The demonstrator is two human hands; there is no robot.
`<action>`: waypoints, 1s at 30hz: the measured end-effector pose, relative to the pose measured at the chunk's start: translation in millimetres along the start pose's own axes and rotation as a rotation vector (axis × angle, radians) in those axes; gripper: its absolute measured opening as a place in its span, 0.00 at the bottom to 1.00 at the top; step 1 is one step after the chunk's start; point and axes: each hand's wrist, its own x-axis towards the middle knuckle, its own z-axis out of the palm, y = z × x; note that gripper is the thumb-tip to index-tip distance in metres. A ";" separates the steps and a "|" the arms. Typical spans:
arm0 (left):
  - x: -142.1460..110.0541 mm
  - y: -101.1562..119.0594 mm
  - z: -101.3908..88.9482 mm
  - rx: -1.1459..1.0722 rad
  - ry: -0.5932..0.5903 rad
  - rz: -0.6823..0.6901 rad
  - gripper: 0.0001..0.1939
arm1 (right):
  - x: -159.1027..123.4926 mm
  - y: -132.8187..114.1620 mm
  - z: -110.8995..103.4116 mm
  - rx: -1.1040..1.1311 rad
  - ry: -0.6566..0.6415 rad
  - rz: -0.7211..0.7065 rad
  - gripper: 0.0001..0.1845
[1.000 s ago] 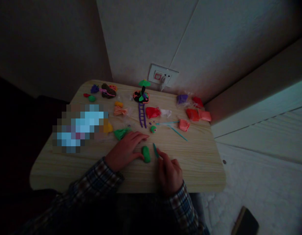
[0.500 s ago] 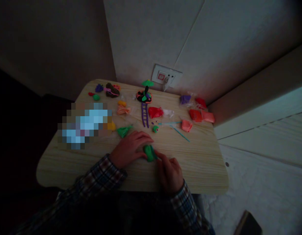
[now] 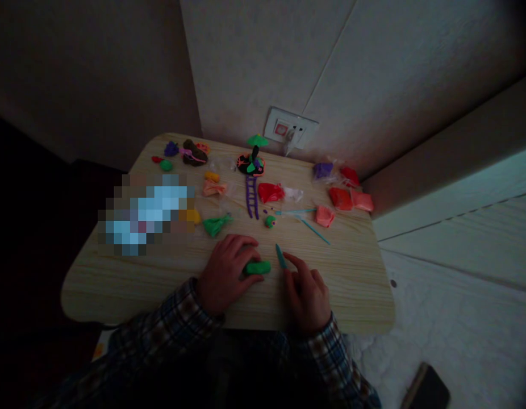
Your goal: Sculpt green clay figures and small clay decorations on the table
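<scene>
My left hand is closed on a green piece of modelling clay, with thumb and fingers at its left end. The clay is a short thick bar lying crosswise near the table's front. Just to its right, my right hand grips a teal clay knife, index finger stretched along it. The blade points up and left, apart from the clay. Beyond the hands stand a small green clay ball with coloured bits and a green clay packet.
A black clay model with a green top and a purple clay ladder stand at the back. Teal sticks, a red clay packet and several other packets lie around. A socket is on the wall.
My right hand has drawn the knife away from the clay, to the right. My left hand has turned the clay crosswise and now grips its left end.
</scene>
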 end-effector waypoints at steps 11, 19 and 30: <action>1.1 4.1 5.9 -0.031 0.067 -0.089 0.09 | -8.4 -17.0 9.5 -0.050 0.015 -0.135 0.22; -1.3 4.6 5.7 0.011 0.082 -0.076 0.11 | -6.9 0.2 7.2 -0.021 0.023 -0.045 0.21; -9.9 -4.1 -9.5 -0.121 -0.045 -0.122 0.29 | 1.6 1.1 -1.8 -0.042 -0.017 -0.069 0.21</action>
